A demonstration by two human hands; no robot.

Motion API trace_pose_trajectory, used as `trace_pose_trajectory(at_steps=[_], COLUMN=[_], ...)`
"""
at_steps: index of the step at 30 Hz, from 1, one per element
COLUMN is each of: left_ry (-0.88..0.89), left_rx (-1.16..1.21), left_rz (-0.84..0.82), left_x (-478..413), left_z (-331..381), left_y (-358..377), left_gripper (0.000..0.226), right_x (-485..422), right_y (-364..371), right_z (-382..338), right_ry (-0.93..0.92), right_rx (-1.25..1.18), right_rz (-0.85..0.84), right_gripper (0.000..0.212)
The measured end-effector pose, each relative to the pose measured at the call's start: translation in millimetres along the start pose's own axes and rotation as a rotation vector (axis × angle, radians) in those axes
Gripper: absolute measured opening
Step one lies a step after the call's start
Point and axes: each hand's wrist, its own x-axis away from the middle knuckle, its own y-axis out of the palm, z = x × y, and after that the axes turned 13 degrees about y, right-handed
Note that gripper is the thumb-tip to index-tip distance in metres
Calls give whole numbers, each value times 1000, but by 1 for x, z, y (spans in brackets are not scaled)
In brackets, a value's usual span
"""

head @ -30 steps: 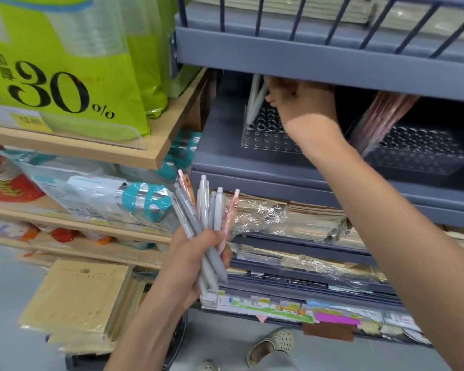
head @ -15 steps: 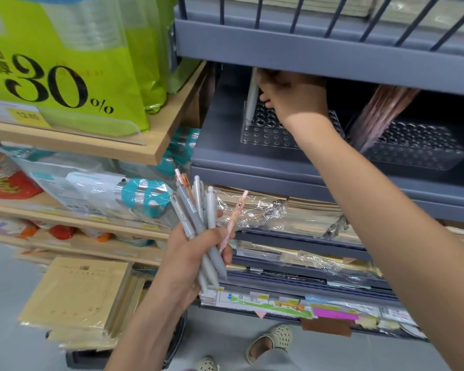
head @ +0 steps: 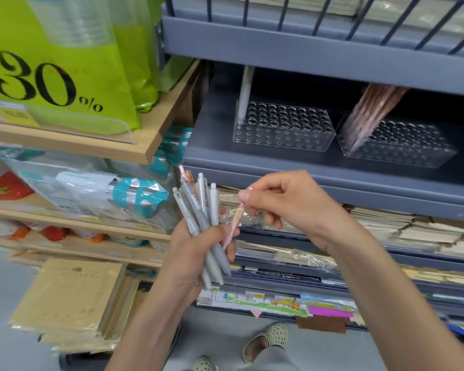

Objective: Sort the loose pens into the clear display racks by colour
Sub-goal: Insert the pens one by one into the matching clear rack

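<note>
L hand (head: 190, 253) gripping bundle of grey pens (head: 196, 207), fingers curling round barrels, clicker ends up. R hand (head: 300, 207) pinching top of pink pen (head: 235, 222) btwn thumb & forefinger, pen's lower end touching bundle. Above, on grey shelf (head: 252, 156): left clear rack (head: 281, 129) holding one pale pen (head: 244, 100) at far-left corner; right clear rack (head: 407, 148) holding pink pens (head: 367, 111), leaning.

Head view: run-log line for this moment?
left hand: grips pen bundle | right hand: pinches pink pen | left rack: one grey pen | right rack: pink pens
</note>
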Motion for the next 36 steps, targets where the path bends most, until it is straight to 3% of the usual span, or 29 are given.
trace_pose_trajectory(at_steps=[4,7,10,12,15,18,21,26,29,33,36], left_ry=[-17,-45,-43,-54,-73,-75,-75,-140,-123,-141,-128], left_rx=[4,7,-23,-9,-8,-12,-4,-47,-72,-111,-74], left_rz=[-32,-44,-51,-51,-59,-93,-131,-116,-120,-147,-151], left_x=[0,0,1,2,3,3,3,3,2,1,0], left_z=[-6,-13,-21,-25,-27,-29,-31,-33,-36,-39,-38], left_y=[12,22,33,40,50,60,67,76,75,75,77], left_gripper=[17,7,27,8,31,33,15,29,22,25,24], right_x=[7,12,19,25,34,43,54,60,52,36,24], right_y=[-7,-22,-36,-37,-34,-43,-66,-112,-135,-151,-157], right_z=[9,13,18,25,37,40,36,27,23,19,19], right_ry=[-32,-85,-107,-87,-58,-73,-166,-381,-431,-416,-336], right_rx=[-42,-132,-180,-184,-173,-234,-324,-344,-239,-81,82], right_rz=[42,201,283,257,203,250,392,855,1050,1145,1126], right_gripper=[15,15,15,14,6,7,12,11,9,13,12])
